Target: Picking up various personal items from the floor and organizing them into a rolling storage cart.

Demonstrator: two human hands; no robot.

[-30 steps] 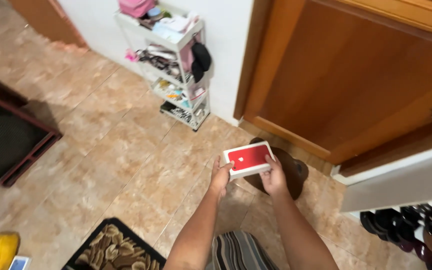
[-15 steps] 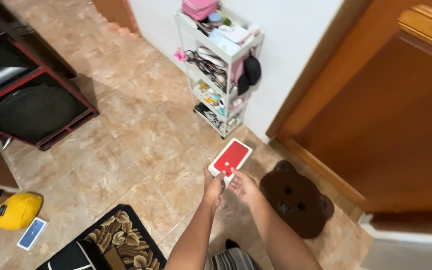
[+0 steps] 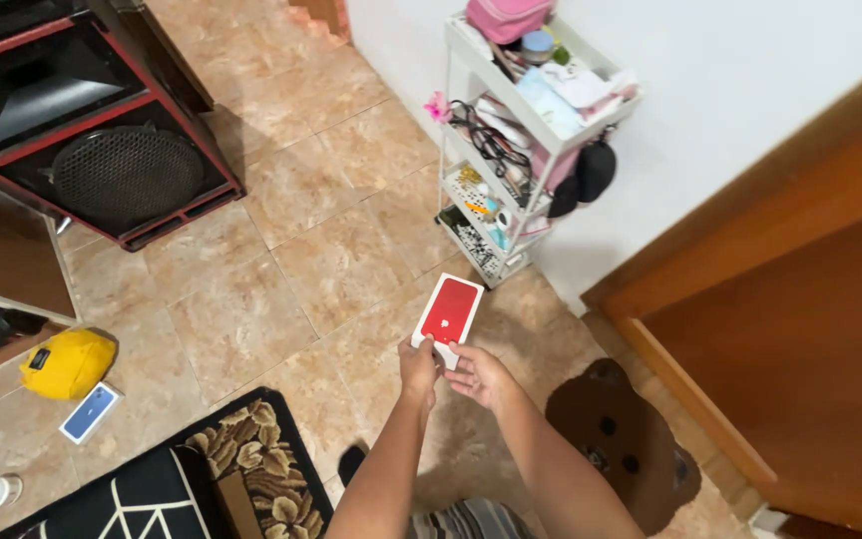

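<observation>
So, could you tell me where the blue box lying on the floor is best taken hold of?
Probably across its two long edges, coming straight down from above. The blue box lies flat on the tiled floor, so only its edges offer purchase. The yellow pouch sits close by its upper left side, so come from the rug side.

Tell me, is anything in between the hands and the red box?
No. Both hands already hold the red box at its near end: the left hand grips its left corner and the right hand touches it from below. Nothing visible sits between them.
</observation>
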